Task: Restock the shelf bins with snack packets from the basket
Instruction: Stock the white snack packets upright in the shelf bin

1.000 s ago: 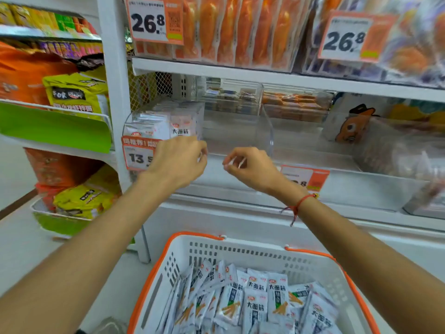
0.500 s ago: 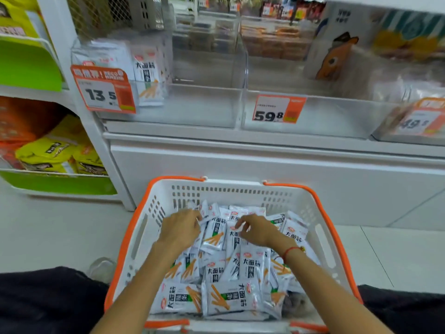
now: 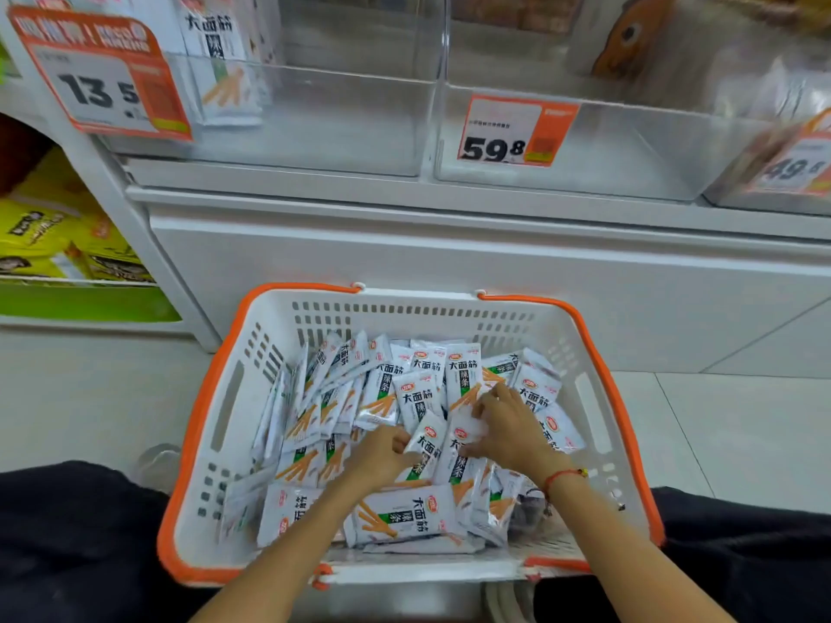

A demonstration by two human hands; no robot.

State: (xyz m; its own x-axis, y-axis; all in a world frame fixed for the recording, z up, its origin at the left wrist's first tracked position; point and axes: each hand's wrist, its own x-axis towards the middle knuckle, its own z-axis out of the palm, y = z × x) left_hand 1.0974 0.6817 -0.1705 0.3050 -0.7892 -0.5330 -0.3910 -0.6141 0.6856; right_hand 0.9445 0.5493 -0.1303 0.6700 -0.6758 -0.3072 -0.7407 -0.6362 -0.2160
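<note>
A white basket with an orange rim [image 3: 598,353] stands on the floor below the shelf, holding several white snack packets [image 3: 395,517]. Both my hands are inside it. My left hand [image 3: 380,456] grips the edge of one upright packet [image 3: 427,442] in the middle of the pile. Beside it, my right hand [image 3: 506,427] pinches another packet [image 3: 463,436]. Above, a clear shelf bin [image 3: 341,123] holds a few of the same packets [image 3: 220,60] standing at its left end.
A second clear bin [image 3: 629,146] with a 59.8 price tag [image 3: 515,130] sits to the right, and a third at the far right. An orange 13.5 tag [image 3: 103,78] hangs on the left bin. Yellow bags [image 3: 49,236] fill a side rack. My dark-clothed knees flank the basket.
My hands came down from the shelf bin into the basket. Since half a second ago they have shifted right and closed on packets in the pile's middle.
</note>
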